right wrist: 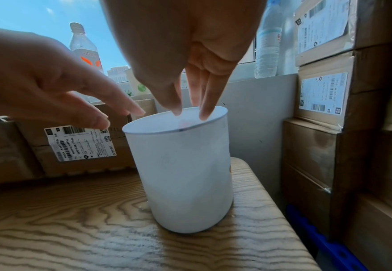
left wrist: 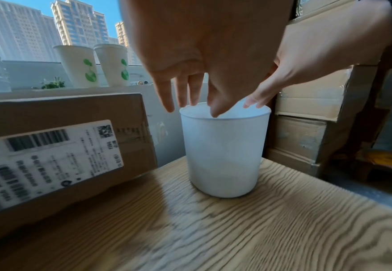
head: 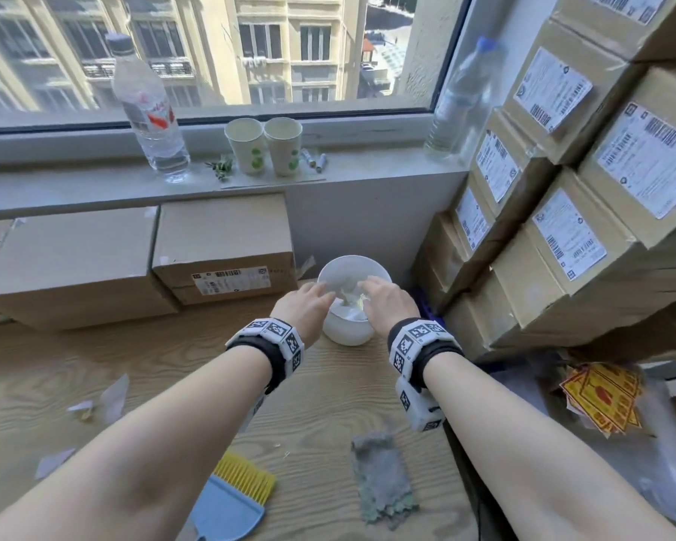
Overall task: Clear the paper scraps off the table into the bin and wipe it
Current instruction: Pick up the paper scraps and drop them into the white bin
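**Both hands over the bin as scraps waited on the left**

Both hands hung above the white bin, which stood upright at the far right corner of the table, beside stacked boxes. The left hand and the right hand pointed down at the rim, fingers straight and loosely spread, gripping nothing in the wrist views; pale paper showed inside the bin between them, seemingly just dropped.

Several scraps lay on the wood well to the left of the bin, near the left forearm, with more at the table's left edge. That placed the remaining litter on the left hand's side, well apart from both sets of fingers, so the left hand looked the better placed to fetch it and carry it rightward to the bin. A grey cloth lay flat at the near edge under the right forearm, its long side running toward the person, handy to the right hand for wiping. A blue dustpan with a yellow brush sat just left of it. Clearing appeared partly done; wiping had not begun.
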Demonstrator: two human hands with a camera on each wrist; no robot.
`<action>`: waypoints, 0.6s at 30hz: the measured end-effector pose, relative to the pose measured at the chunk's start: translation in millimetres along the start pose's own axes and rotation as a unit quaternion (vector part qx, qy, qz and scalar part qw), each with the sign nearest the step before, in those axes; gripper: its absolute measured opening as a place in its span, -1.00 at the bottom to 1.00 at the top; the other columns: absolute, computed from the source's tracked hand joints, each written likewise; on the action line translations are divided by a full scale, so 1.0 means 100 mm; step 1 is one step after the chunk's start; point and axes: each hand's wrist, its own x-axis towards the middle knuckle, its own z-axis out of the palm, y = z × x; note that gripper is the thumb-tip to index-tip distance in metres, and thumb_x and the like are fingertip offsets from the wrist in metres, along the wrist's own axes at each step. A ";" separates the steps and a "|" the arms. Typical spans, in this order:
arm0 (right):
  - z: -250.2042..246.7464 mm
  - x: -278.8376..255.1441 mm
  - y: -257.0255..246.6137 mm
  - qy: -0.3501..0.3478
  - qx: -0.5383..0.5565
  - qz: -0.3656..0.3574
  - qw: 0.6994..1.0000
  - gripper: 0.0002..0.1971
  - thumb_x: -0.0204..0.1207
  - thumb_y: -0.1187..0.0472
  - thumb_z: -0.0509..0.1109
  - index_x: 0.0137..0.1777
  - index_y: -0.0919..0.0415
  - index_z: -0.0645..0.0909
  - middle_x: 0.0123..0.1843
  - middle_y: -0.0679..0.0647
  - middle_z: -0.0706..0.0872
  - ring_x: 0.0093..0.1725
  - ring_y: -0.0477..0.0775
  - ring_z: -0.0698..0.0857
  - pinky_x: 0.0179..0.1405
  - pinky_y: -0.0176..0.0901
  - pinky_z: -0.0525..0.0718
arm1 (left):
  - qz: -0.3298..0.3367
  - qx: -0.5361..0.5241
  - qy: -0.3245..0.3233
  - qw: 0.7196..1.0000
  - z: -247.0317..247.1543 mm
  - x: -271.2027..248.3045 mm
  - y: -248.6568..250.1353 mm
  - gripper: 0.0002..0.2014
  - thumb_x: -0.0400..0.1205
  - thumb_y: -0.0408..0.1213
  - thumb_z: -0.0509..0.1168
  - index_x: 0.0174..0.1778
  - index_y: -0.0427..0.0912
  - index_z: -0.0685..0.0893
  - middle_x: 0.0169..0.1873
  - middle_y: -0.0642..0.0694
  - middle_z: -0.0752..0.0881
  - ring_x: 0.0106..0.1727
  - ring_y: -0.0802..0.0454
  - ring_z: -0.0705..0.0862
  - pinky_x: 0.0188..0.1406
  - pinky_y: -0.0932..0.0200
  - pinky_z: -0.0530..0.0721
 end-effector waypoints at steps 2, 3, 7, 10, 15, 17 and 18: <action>0.00 -0.03 -0.07 0.001 -0.024 -0.005 1.000 -0.62 0.62 0.23 0.17 0.43 0.10 0.49 0.44 0.05 0.53 0.36 0.16 0.58 0.26 0.02 0.60 | -0.001 0.024 0.013 1.000 0.01 -0.09 -0.09 -0.60 0.55 -0.48 0.14 0.33 -0.21 0.46 0.38 -0.18 0.47 0.42 -0.15 0.40 0.27 -0.02 0.53; 0.00 -0.05 -0.13 0.006 -0.037 -0.012 0.999 -0.64 0.63 0.21 0.17 0.41 0.09 0.50 0.41 0.04 0.54 0.35 0.14 0.58 0.20 0.03 0.63 | -0.006 0.033 0.021 0.999 0.00 -0.17 -0.15 -0.63 0.54 -0.47 0.14 0.28 -0.22 0.49 0.34 -0.18 0.51 0.37 -0.16 0.43 0.23 -0.01 0.53; 0.04 -0.14 -0.52 0.002 -0.077 -0.043 0.996 -0.68 0.66 0.17 0.12 0.36 0.17 0.51 0.33 0.08 0.55 0.34 0.13 0.54 0.14 0.03 0.61 | -0.029 0.051 0.039 0.998 -0.05 -0.52 -0.43 -0.68 0.52 -0.47 0.15 0.19 -0.23 0.55 0.21 -0.17 0.58 0.27 -0.16 0.51 0.16 0.00 0.54; 0.13 -0.22 -0.88 0.009 -0.098 -0.055 0.994 -0.70 0.67 0.14 0.11 0.28 0.23 0.53 0.28 0.11 0.57 0.29 0.18 0.58 0.10 0.03 0.61 | -0.040 0.053 0.044 0.997 -0.07 -0.79 -0.67 -0.67 0.51 -0.48 0.18 0.20 -0.24 0.55 0.22 -0.17 0.58 0.27 -0.16 0.51 0.17 -0.01 0.55; 0.43 -0.37 -1.57 0.006 -0.105 -0.092 0.990 -0.67 0.67 0.10 0.14 0.35 0.19 0.51 0.32 0.11 0.57 0.29 0.15 0.57 0.23 0.03 0.61 | -0.066 0.045 0.042 0.996 -0.05 -1.36 -1.13 -0.71 0.51 -0.48 0.19 0.14 -0.23 0.56 0.19 -0.16 0.58 0.25 -0.13 0.50 0.12 0.02 0.55; 0.58 -0.43 -1.88 -0.004 -0.099 -0.108 0.989 -0.67 0.67 0.09 0.14 0.36 0.18 0.51 0.33 0.10 0.57 0.29 0.14 0.57 0.24 0.03 0.61 | -0.078 0.044 0.039 0.995 -0.01 -1.61 -1.34 -0.73 0.52 -0.49 0.17 0.12 -0.23 0.56 0.17 -0.16 0.58 0.24 -0.12 0.50 0.10 0.03 0.55; 0.66 -0.45 -2.04 -0.009 -0.100 -0.115 0.988 -0.67 0.67 0.09 0.14 0.36 0.17 0.51 0.33 0.09 0.56 0.29 0.14 0.57 0.23 0.04 0.62 | -0.082 0.043 0.038 0.995 0.01 -1.73 -1.45 -0.74 0.52 -0.50 0.16 0.11 -0.24 0.55 0.17 -0.16 0.58 0.24 -0.13 0.50 0.08 0.03 0.55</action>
